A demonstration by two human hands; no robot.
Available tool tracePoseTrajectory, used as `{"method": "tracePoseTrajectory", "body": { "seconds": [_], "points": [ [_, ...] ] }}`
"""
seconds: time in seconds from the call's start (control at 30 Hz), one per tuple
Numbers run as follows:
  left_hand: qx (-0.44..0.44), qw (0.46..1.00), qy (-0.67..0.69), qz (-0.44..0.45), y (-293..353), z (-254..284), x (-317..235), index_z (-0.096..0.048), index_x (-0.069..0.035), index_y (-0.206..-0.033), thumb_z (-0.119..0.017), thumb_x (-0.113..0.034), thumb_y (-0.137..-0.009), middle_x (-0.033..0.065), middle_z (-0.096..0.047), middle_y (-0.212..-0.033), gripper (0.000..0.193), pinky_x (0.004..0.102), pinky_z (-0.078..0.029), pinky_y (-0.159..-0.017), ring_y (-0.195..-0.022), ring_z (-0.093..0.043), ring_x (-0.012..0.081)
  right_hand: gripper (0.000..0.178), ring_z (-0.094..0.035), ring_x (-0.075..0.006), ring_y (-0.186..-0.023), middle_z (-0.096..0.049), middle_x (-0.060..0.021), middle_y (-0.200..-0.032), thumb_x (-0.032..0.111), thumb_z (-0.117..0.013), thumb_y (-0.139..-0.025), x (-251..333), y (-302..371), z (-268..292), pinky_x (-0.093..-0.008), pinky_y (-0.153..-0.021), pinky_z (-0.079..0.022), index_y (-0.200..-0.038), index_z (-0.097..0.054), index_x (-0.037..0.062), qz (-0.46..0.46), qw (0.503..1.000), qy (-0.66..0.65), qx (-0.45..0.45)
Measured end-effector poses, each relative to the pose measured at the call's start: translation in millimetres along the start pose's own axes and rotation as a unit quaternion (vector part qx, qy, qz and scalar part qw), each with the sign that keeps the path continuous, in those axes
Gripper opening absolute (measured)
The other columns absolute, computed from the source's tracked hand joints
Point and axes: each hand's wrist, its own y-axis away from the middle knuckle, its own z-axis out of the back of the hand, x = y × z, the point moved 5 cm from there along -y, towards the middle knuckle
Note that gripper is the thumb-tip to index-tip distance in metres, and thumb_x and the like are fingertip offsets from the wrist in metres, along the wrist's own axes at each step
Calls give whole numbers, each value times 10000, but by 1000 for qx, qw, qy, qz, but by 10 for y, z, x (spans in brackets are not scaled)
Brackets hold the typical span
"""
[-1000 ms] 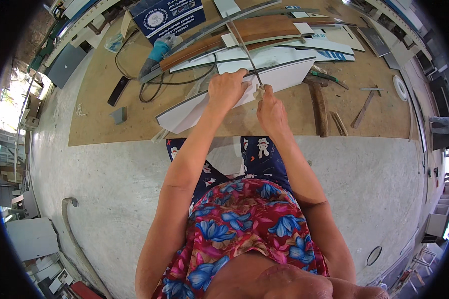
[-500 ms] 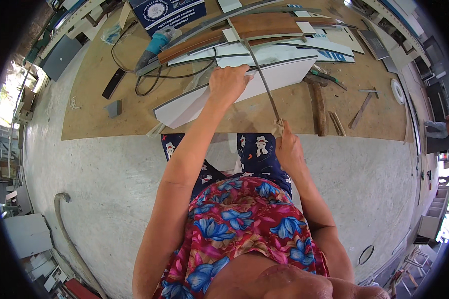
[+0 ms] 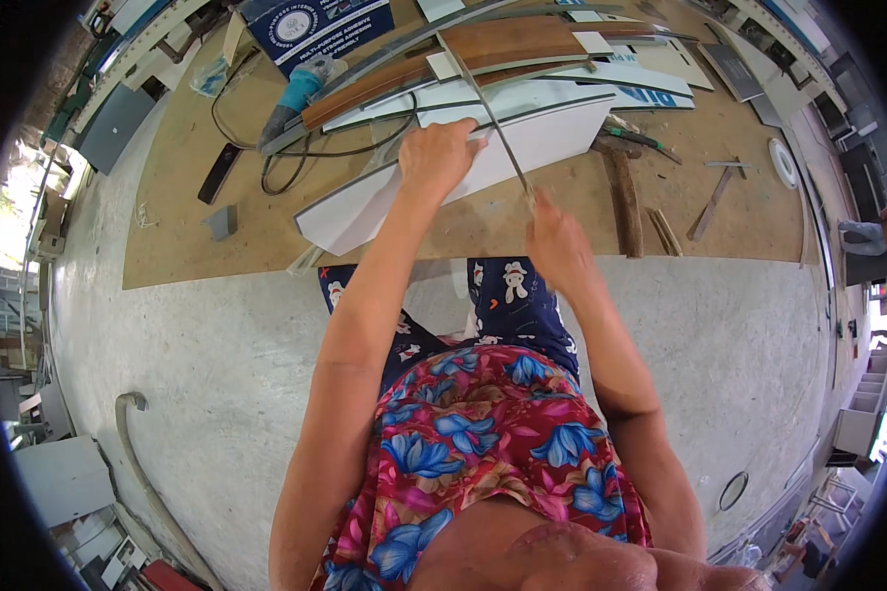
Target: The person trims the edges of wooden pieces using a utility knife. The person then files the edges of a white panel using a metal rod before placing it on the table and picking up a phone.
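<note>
A long white panel (image 3: 547,141) with a dark edge stands tilted on its side near the table's front. My left hand (image 3: 436,158) is closed over its upper edge, fingers behind and thumb on the near face. Just right of that hand, a long, thin metal file (image 3: 500,135) lies slantwise across the dark edge. My right hand (image 3: 559,241), slightly blurred, is wrapped round the file's near end, in front of the panel. The file's far end reaches over brown and white strips (image 3: 522,47) behind the panel.
On the brown-topped table (image 3: 266,222) are a teal power tool (image 3: 301,89) with a cord, a phone (image 3: 219,173) and a blue box (image 3: 320,30) to the left. A hammer (image 3: 623,197), a try square (image 3: 716,202) and a tape roll (image 3: 783,164) lie right.
My right hand has moved away from my body, pushing the file forward across the panel's edge. My left hand keeps its hold on the panel. The whole view has shifted slightly.
</note>
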Motion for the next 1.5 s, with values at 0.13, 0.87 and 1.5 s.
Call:
{"method": "tracePoseTrajectory", "body": {
  "seconds": [0.13, 0.87, 1.5],
  "points": [
    [-11, 1000, 13, 2, -59, 33, -1, -663, -146, -936, -633, -405, -836, 162, -666, -736, 279, 465, -501, -637, -738, -651, 367, 422, -584, -495, -767, -595, -329, -798, 46, -479, -827, -307, 670, -18, -554, -721, -452, -1237, -450, -47, -13, 999, -31, 5],
    [-28, 1000, 0, -4, 52, 23, -54, -671, -127, -861, -665, -367, -815, 148, -672, -725, 245, 424, -501, -663, -717, -662, 324, 326, -600, -483, -810, -609, -326, -808, 80, -453, -845, 160, -266, 139, -545, -756, -462, -1139, -481, -55, 5, 999, 35, 23],
    [-89, 994, -39, -56, 192, -71, -190, -662, -148, -889, -673, -380, -802, 156, -634, -640, 248, 448, -486, -602, -639, -629, 366, 266, -591, -501, -903, -610, -341, -878, 96, -384, -884, 122, -541, 108, -538, -797, -465, -1093, -474, -42, -4, 999, -15, 29]
  ]
}}
